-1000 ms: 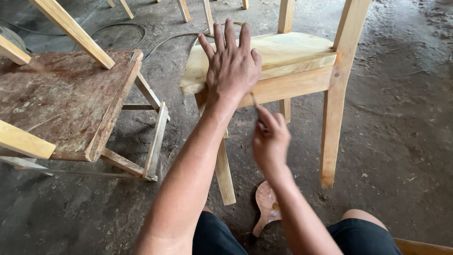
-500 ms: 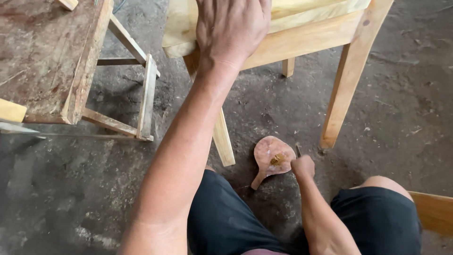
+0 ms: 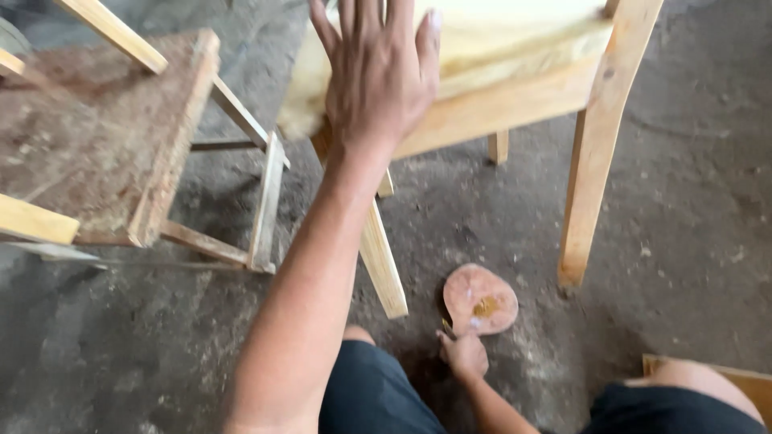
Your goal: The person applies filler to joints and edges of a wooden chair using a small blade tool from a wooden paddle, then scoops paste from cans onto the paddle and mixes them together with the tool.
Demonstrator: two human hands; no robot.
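1. The left hand (image 3: 378, 76) lay flat on the front edge of the pale wooden chair (image 3: 515, 104), palm down, its fingers straight and spread a little apart, gripping nothing.
2. The chair's seat was light, bare wood; its front corner sat under the left palm, and two of its legs came down to the concrete floor (image 3: 691, 241), one slanting toward the person and one standing near upright on the right.
3. The right hand (image 3: 465, 354) was low on the floor, below the chair's seat and between those two front legs, close to the person's knees.
4. Its fingers were curled together around the narrow end of a small rounded pinkish paddle-like thing (image 3: 480, 300); the view was blurred there, so the grip looked closed on it, though I could not be sure how firmly.
5. That paddle lay flat on the floor, just beside the chair's slanting front leg, with a yellowish patch on its upper face.
6. To the left of the chair stood a second, rougher wooden stool (image 3: 104, 145) with a worn, stained brown top, well apart from both hands.
7. The person's dark shorts (image 3: 378, 398) showed at the bottom edge, nearer than the chair.
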